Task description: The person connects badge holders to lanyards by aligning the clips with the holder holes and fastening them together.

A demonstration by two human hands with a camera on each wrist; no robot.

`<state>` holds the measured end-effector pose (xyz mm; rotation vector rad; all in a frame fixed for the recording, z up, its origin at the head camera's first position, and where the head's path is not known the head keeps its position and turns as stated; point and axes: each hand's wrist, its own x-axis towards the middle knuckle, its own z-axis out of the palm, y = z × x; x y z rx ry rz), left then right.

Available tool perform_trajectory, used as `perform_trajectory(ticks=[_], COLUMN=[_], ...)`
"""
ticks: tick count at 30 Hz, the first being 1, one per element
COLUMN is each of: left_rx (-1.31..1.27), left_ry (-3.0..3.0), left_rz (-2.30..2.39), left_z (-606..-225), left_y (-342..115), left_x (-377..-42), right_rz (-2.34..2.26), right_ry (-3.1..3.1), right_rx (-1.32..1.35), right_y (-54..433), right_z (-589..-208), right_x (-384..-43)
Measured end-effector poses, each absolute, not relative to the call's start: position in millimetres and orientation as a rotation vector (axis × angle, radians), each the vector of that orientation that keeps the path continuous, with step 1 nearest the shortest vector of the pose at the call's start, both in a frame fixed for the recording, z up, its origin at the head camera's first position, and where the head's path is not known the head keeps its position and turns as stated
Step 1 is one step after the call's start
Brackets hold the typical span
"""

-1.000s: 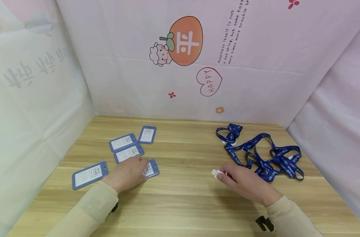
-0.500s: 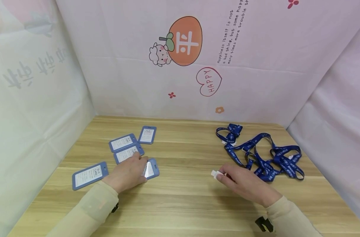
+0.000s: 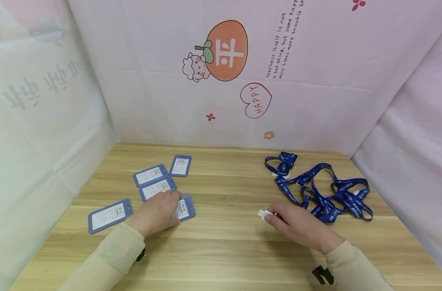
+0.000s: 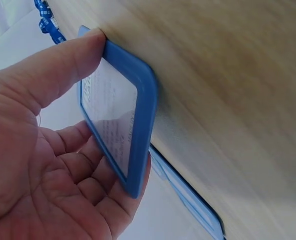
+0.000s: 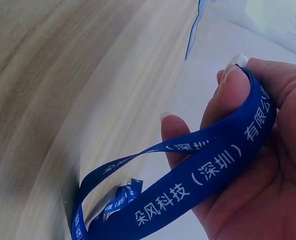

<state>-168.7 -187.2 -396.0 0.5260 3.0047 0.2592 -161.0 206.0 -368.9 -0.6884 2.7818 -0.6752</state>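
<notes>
My left hand (image 3: 157,214) grips a blue ID card holder (image 3: 186,207) by its long edges. In the left wrist view the thumb presses one edge of that card holder (image 4: 112,115) and the fingers curl along the other. Its left end is hidden under the hand in the head view, while the slotted end points right. My right hand (image 3: 301,226) pinches the white clip (image 3: 264,214) of a blue lanyard between thumb and fingers. In the right wrist view the printed lanyard strap (image 5: 203,175) runs through the palm and loops down toward the table.
Two more card holders, the upper (image 3: 150,175) and lower (image 3: 158,187), lie touching beyond the left hand. Another card holder (image 3: 180,165) lies behind them, and one (image 3: 110,216) sits left. Tangled blue lanyards (image 3: 326,202) spread over the wooden table (image 3: 224,250); white cloth (image 3: 163,113) walls surround it.
The card holder in my left hand tilts slightly: glare crossed its window half a second ago and is gone now. Both hands otherwise stay in almost the same place.
</notes>
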Motion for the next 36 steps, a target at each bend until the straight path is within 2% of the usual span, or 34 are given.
perform_trajectory(ticks=[36], left_rx=[0.473], left_ry=[2.960], left_rz=[0.336], left_z=[-402.8], left_y=[-190.9], left_x=[-161.0], right_rz=[-0.714], right_ry=[2.764], right_rx=[-0.821], right_y=[202.8], right_z=[-373.3], right_x=[-161.3])
